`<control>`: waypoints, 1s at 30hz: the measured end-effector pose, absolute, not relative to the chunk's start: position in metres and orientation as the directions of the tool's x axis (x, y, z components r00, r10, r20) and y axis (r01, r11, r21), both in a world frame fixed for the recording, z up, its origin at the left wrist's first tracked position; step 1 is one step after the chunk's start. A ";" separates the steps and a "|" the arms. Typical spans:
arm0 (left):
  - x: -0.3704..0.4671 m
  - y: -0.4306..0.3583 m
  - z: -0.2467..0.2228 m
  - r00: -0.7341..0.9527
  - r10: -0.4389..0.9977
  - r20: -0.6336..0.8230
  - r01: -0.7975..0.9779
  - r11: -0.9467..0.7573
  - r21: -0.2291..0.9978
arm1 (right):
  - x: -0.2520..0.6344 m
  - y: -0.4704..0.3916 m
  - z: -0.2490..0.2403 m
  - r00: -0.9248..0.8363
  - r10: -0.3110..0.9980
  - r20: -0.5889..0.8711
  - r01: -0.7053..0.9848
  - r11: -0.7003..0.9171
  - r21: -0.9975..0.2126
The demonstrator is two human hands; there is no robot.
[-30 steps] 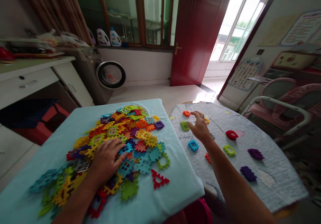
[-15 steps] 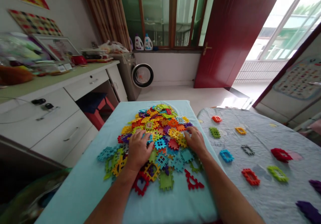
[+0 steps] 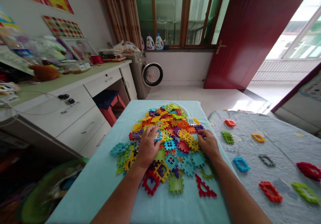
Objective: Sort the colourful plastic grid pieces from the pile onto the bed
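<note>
Plastic building pieces (image 3: pixel 170 145) heap the counter (image 3: pixel 107 180); we judge them light, stiff, best pinched edgewise. Our left hand (image 3: pixel 147 146) spreads loosely, seemingly holding none; what our curled right hand (image 3: pixel 208 144) grips, we cannot tell.

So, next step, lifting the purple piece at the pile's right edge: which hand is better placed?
Probably the right hand: it sits beside the purple piece, while the left hand is farther across the pile.

Far off, a brown-framed window with greenish glass (image 3: pixel 168 13) stands left of a glossy dark-red door (image 3: pixel 238 33); daylight (image 3: pixel 254 105) brightens the pale floor (image 3: pixel 190 92) rightward. A white-drawered, green-topped desk (image 3: pixel 77 113) lines the left.
</note>
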State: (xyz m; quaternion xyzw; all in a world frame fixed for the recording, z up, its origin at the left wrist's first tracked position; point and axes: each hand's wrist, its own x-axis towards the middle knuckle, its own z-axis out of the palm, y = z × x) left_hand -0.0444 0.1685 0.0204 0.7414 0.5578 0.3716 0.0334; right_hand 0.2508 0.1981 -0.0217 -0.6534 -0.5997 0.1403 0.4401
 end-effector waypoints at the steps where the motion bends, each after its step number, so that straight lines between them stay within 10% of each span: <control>1: -0.045 0.168 0.021 0.091 0.847 0.523 0.802 -0.374 0.466 | 0.251 0.198 -0.021 0.244 0.909 0.337 0.658 0.099 -0.746; 14: -0.052 0.170 0.020 -0.049 0.850 0.524 0.944 -0.132 0.302 | 0.251 0.197 -0.015 0.265 0.914 0.307 0.642 0.070 -0.763; 30: -0.038 0.160 0.025 0.294 0.904 0.311 0.858 -0.393 0.330 | 0.255 0.198 -0.017 0.301 0.918 0.258 0.623 0.016 -0.782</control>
